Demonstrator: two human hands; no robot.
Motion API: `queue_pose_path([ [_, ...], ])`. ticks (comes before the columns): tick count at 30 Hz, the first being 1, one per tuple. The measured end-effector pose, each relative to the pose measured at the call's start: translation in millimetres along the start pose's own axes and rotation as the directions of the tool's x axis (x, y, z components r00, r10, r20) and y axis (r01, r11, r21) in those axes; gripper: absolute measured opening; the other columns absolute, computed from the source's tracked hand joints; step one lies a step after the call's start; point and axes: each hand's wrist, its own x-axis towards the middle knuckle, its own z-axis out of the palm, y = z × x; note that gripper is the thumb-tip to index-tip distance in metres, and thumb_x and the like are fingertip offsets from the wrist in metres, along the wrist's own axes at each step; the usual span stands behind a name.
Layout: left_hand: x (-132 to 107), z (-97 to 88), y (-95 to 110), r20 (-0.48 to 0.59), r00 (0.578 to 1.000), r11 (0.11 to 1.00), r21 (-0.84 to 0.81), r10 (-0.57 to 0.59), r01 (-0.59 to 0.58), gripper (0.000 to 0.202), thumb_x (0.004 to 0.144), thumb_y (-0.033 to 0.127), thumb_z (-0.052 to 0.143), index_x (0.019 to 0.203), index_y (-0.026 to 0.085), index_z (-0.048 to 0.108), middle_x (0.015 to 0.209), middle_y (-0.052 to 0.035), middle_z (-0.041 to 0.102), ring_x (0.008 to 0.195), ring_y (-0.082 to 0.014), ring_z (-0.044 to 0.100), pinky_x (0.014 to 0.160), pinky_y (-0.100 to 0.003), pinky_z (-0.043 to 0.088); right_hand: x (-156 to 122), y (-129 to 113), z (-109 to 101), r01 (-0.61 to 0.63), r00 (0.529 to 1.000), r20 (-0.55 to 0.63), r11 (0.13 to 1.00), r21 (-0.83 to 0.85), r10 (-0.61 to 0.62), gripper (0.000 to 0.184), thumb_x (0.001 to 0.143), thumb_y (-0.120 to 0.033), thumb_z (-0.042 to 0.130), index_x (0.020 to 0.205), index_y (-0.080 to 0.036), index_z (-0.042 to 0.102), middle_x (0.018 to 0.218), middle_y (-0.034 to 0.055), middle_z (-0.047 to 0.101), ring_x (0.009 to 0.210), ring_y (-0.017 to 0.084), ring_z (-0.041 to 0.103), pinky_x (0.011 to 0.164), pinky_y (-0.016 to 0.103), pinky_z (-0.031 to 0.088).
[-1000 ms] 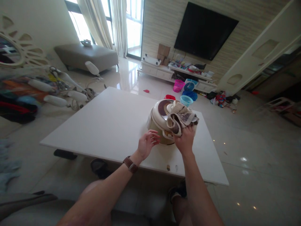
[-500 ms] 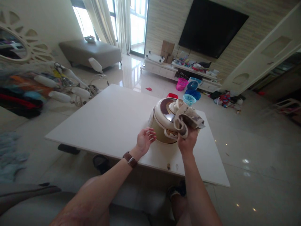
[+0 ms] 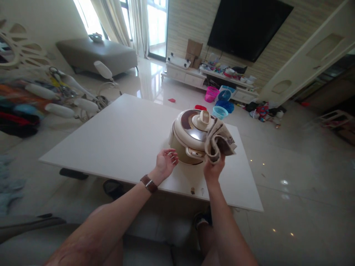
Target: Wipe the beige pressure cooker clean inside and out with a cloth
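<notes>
A cream and brown rice cooker (image 3: 188, 135) stands on the white table (image 3: 122, 136), towards its right side. My right hand (image 3: 213, 169) is closed on a folded beige cloth (image 3: 219, 141) that rests against the cooker's right front edge. My left hand (image 3: 165, 162) hovers just left of the cooker's base, palm up with the fingers loosely curled and nothing in it. A brown watch sits on my left wrist.
Two small dark specks (image 3: 192, 190) lie near the table's front edge. White bottles and colourful clutter (image 3: 59, 99) cover a surface at the left. Baskets (image 3: 219, 111) and toys litter the floor before the TV cabinet (image 3: 194, 75). A grey bench (image 3: 97, 55) stands at the window.
My right hand has drawn the cloth off the cooker's lid towards its right front edge, so more of the lid shows. My left hand's fingers have curled inwards.
</notes>
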Motion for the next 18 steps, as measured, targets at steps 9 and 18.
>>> queue_pose_path([
  [9,1.0,4.3,-12.3,-0.056,0.998,0.986,0.164,0.042,-0.032,0.009,0.075,0.019,0.064,0.082,0.014,0.064,0.073,-0.0019,0.065,0.057,-0.01,0.059,0.06,-0.024,0.046,-1.5,4.5,-5.0,0.025,1.0,0.001,0.997,-0.076,-0.025,0.036,0.081,-0.034,0.059,0.111,-0.017,0.071,0.117,0.0155,0.072,0.12,0.033,0.062,0.108,0.055,0.045],
  [18,-0.5,11.9,-31.6,0.217,0.975,0.897,0.418,0.054,-0.143,0.024,0.068,0.027,0.084,0.086,0.014,0.074,0.087,-0.0048,0.071,0.068,-0.0129,0.066,0.068,-0.027,0.047,-8.7,-7.8,8.5,-0.331,0.898,-0.194,0.896,0.296,0.395,0.048,0.081,-0.043,0.065,0.118,-0.014,0.069,0.123,0.0155,0.072,0.118,0.029,0.066,0.11,0.052,0.046],
])
